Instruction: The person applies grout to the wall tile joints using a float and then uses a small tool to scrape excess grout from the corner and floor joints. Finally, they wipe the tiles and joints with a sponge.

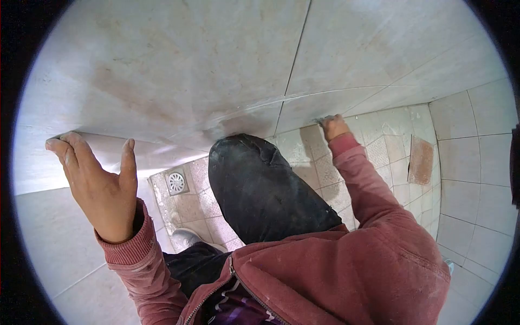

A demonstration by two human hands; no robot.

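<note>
Left hand point(103, 189): raised at the left of the view, back of the hand to the camera. Its fingers point(62, 145) are hooked over the left edge of a large pale tile point(179, 70), and the thumb stands apart, pointing up along the tile's face.
Left grip: a holding grip on the tile's edge, fingers bent round it, palm off the face.
Right hand point(334, 127): stretched forward and down, knuckles up, fingertips pressed to the lower edge of the same pale surface, just right of a vertical seam.
Right grip: cannot tell. The fingers are curled under and hidden, so whether they clasp the edge or only push on it is unclear.
Large pale tile: fills the upper half of the view, streaked with brownish stains. Its lower edge runs from one hand towards the other.
Knee point(254, 179): in dusty black trousers, raised between the hands and set against the tile's lower edge.
Sleeves point(368, 189): red jacket, ribbed cuffs, zip open at the chest.
Floor point(390, 146): small square tiles, below and beyond the knee.
Floor drain point(176, 182): round metal grate, left of the knee.
Shoe point(187, 236): grey — on the floor near the drain.
Brown tile piece point(421, 160): lies apart at the right, near the side wall point(476, 162).
</note>
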